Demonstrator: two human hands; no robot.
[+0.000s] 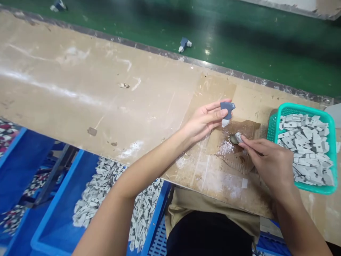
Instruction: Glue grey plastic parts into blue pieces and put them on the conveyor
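Over the tabletop point(80, 92) near its front edge, the left hand point(204, 121) pinches a blue-grey part point(227, 108) while the right hand point(269, 161) grips a small grey piece point(238, 137) beside the teal basket point(271, 124) at the right edge.

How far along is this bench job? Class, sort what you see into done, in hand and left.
Done: two blue-and-white pieces lie on the green belt. In hand: the left hand holds a blue piece with a white tip; the right hand pinches a small grey piece. Left: the green basket is full of grey pieces.
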